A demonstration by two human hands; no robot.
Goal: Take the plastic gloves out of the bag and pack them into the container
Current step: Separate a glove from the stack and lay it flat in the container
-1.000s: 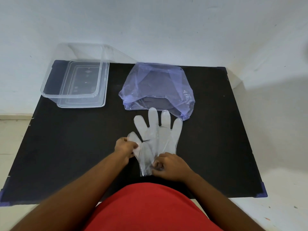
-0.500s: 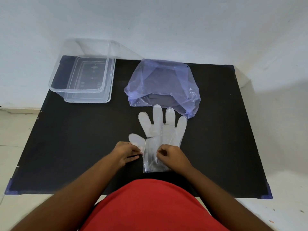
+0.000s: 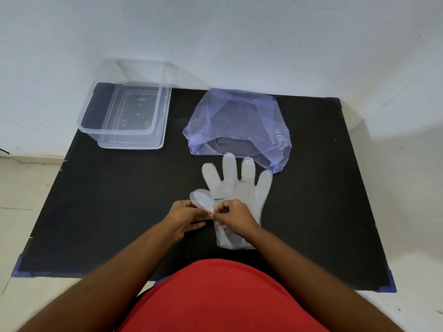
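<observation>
Clear plastic gloves (image 3: pixel 236 188) lie flat in a stack on the black table (image 3: pixel 107 212), fingers pointing away from me. My left hand (image 3: pixel 185 218) and my right hand (image 3: pixel 233 215) meet at the thumb side of the stack, each pinching the thin plastic near the thumb flap, which lifts slightly. A crumpled blue see-through bag (image 3: pixel 237 125) sits just behind the gloves' fingertips. The clear rectangular container (image 3: pixel 124 113) stands at the table's far left with nothing visible inside.
A clear lid (image 3: pixel 157 144) lies under or against the container. A white wall runs close behind the table. Blue tape marks the table's corners, such as the one at near right (image 3: pixel 389 285). My red shirt fills the bottom.
My hands have moved up from the gloves' cuff end to the thumb flap and come together there, pinching it. The camera view shifted a little.
</observation>
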